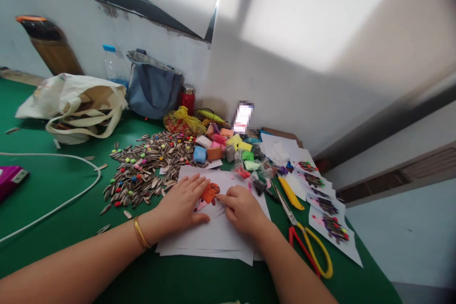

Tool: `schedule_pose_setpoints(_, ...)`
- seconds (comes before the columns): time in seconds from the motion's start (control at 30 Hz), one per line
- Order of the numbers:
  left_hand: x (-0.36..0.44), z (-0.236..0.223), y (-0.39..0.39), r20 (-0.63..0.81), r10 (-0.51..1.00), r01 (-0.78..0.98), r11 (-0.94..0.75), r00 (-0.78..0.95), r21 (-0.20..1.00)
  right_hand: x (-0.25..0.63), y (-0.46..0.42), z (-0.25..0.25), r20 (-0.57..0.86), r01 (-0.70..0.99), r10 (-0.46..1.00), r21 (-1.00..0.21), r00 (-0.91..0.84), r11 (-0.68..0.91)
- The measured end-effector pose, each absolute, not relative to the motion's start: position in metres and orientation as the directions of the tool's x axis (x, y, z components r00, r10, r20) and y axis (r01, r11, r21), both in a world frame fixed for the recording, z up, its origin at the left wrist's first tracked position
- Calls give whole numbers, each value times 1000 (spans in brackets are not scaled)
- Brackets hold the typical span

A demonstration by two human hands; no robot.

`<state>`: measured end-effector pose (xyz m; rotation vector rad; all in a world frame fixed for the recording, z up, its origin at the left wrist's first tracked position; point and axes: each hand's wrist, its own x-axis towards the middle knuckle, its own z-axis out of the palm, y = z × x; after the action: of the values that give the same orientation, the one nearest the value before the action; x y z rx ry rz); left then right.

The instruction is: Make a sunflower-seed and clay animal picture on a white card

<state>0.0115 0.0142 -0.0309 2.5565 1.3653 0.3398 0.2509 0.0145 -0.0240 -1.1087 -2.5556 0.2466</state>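
On a stack of white paper (210, 235) lies a flattened piece of orange clay (209, 193) with dark marks on it. A pink patch with dark dots shows beside its lower left edge. My left hand (183, 199) rests flat on the paper, fingers stretched out, their tips beside the orange clay. My right hand (244, 209) has its index finger extended to the clay's right edge, while its other fingers are bent. Nothing shows held in either hand. A gold bracelet (141, 232) circles my left wrist.
Sunflower seeds (153, 166) mixed with colored beads lie left of the paper. Behind it are several clay blocks (213, 153) and a lit phone (242, 118). Scissors (302, 228), a yellow cutter (291, 193) and seed-decorated sheets (335, 232) lie right. Bags (155, 88) stand at the back.
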Motion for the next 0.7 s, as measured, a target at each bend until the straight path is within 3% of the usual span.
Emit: schedule_pose_setpoints(0.7, 10, -28, 14, 92, 823, 776, -560, 560, 290, 251, 16, -25, 224, 709, 774, -311, -592, 633)
